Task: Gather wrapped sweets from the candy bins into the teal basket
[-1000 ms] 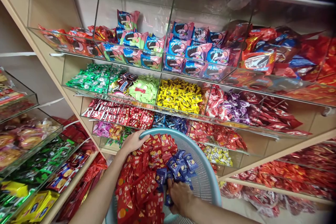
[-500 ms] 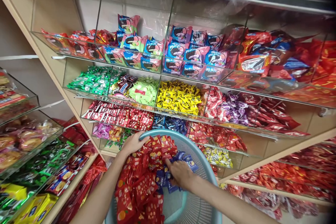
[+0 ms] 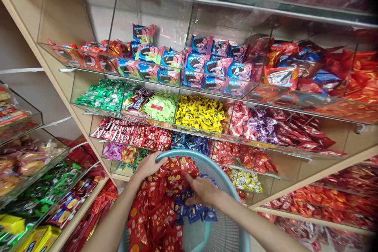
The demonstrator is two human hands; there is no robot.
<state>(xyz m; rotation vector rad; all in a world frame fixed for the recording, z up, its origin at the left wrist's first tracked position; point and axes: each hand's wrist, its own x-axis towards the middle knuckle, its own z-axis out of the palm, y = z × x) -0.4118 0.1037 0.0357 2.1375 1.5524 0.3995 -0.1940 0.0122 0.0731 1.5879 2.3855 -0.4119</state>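
Note:
A light blue plastic basket sits low in the middle, full of red candy packets with a small heap of blue packets beside them. My left hand grips the basket's far left rim. My right hand lies palm down inside the basket, its fingers curled on the blue packets where they meet the red ones.
Behind the basket rise tiers of clear acrylic bins: yellow candies, green packets, red bars, blue candies and cookie packs. A second rack of bins stands to the left.
My right hand has moved from the near side of the blue packets up and over them toward the far side of the basket. The left hand stays on the rim.

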